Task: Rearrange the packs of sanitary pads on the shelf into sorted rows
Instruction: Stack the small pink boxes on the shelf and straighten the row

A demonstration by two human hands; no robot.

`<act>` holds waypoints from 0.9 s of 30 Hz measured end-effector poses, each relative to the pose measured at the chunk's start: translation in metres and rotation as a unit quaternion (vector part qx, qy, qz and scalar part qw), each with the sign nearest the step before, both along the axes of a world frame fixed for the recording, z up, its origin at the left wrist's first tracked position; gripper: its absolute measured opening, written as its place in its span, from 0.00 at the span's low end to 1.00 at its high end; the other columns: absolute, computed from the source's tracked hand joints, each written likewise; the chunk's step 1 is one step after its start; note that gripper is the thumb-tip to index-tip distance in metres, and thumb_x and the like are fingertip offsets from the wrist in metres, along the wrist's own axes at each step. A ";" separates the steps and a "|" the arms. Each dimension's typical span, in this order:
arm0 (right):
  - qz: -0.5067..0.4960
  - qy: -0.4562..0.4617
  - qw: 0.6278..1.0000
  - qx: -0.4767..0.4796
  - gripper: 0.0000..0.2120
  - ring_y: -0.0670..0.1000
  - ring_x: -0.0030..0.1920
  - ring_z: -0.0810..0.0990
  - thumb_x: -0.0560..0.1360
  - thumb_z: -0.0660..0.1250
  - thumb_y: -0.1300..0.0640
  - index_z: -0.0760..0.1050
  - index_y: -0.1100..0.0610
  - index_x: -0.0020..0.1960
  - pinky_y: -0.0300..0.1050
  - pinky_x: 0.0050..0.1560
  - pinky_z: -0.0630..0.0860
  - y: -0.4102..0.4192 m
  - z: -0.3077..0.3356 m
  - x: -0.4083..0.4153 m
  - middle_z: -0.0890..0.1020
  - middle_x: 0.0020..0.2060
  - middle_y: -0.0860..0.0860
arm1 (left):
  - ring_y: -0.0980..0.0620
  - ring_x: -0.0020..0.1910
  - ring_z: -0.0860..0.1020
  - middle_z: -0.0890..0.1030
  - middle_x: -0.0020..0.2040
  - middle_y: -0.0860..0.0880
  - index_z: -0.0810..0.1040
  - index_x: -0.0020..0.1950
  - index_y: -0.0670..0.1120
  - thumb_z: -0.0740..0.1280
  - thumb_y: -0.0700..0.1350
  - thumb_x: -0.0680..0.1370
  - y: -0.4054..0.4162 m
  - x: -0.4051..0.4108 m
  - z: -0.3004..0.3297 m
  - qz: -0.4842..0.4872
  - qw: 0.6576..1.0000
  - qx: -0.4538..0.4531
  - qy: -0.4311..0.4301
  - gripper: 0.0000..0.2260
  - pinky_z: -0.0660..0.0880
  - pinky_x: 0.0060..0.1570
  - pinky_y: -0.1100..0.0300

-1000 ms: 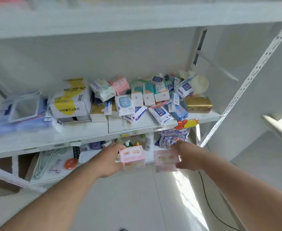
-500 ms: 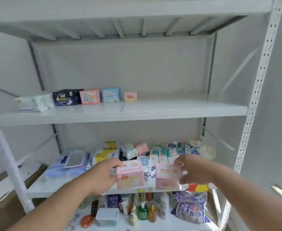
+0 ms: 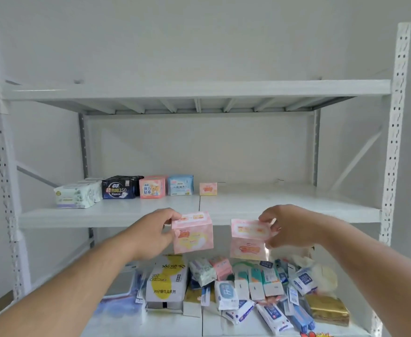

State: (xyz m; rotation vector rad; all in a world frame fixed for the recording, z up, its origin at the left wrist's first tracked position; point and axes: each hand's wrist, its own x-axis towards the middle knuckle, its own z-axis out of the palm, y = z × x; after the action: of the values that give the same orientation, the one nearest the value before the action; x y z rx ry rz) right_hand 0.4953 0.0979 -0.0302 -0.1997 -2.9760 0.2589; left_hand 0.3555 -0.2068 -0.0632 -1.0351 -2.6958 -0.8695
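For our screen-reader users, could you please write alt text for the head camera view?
A person's left hand and right hand each hold a pink pack before a white shelf bearing a row of five packs; mixed packets clutter the shelf below.

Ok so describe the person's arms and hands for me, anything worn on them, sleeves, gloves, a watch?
Both forearms are bare as far as the picture shows: no sleeve reaches into view on either arm. The left hand and the right hand wear no gloves. No watch, bracelet or ring shows on the wrists or fingers that are in view.
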 end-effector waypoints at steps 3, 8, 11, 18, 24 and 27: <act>-0.012 0.008 1.000 0.004 0.28 0.43 0.53 0.80 0.69 0.77 0.50 0.74 0.48 0.67 0.45 0.59 0.77 -0.008 0.012 -0.017 0.79 0.54 0.39 | 0.57 0.64 0.72 0.74 0.64 0.58 0.72 0.67 0.55 0.65 0.47 0.80 -0.007 -0.027 0.013 0.000 1.000 -0.002 0.008 0.15 0.66 0.68 0.58; -0.022 0.005 1.000 0.017 0.25 0.43 0.52 0.80 0.69 0.77 0.50 0.75 0.47 0.65 0.48 0.58 0.77 -0.015 0.024 -0.047 0.79 0.51 0.37 | 0.55 0.65 0.73 0.73 0.68 0.57 0.71 0.68 0.56 0.65 0.50 0.80 -0.008 -0.070 0.023 -0.002 1.000 -0.010 0.010 0.16 0.68 0.69 0.54; -0.025 -0.001 1.000 0.016 0.26 0.44 0.53 0.80 0.70 0.77 0.50 0.74 0.47 0.66 0.48 0.60 0.77 -0.014 0.031 -0.062 0.79 0.53 0.38 | 0.54 0.65 0.73 0.72 0.69 0.56 0.70 0.69 0.54 0.64 0.49 0.81 0.000 -0.090 0.027 0.001 1.000 -0.009 0.010 0.17 0.68 0.68 0.54; -0.022 0.003 1.000 0.008 0.25 0.47 0.54 0.80 0.70 0.77 0.51 0.74 0.46 0.65 0.48 0.59 0.76 0.014 0.039 -0.107 0.79 0.54 0.39 | 0.53 0.65 0.73 0.73 0.68 0.55 0.71 0.68 0.54 0.64 0.48 0.81 0.048 -0.142 0.033 0.006 1.000 -0.007 0.011 0.16 0.68 0.68 0.54; -0.014 0.026 1.000 0.000 0.27 0.46 0.54 0.80 0.69 0.76 0.48 0.74 0.46 0.66 0.50 0.58 0.78 0.064 0.046 -0.147 0.79 0.52 0.37 | 0.53 0.61 0.75 0.74 0.64 0.56 0.71 0.67 0.56 0.63 0.49 0.81 0.108 -0.184 0.040 0.020 1.000 -0.010 0.011 0.15 0.70 0.64 0.56; -0.014 0.026 0.999 -0.014 0.27 0.46 0.55 0.80 0.70 0.76 0.49 0.73 0.46 0.66 0.49 0.58 0.78 0.089 0.047 -0.167 0.77 0.48 0.35 | 0.55 0.61 0.74 0.75 0.63 0.56 0.71 0.67 0.55 0.62 0.48 0.81 0.134 -0.205 0.040 0.021 1.000 -0.013 0.001 0.14 0.67 0.61 0.60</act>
State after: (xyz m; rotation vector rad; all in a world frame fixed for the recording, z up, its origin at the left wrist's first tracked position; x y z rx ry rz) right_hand 0.3279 0.1868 0.0168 -0.2341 -2.9168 0.2973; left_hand 0.1502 -0.0729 -0.0236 -0.9812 -2.7233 -0.8280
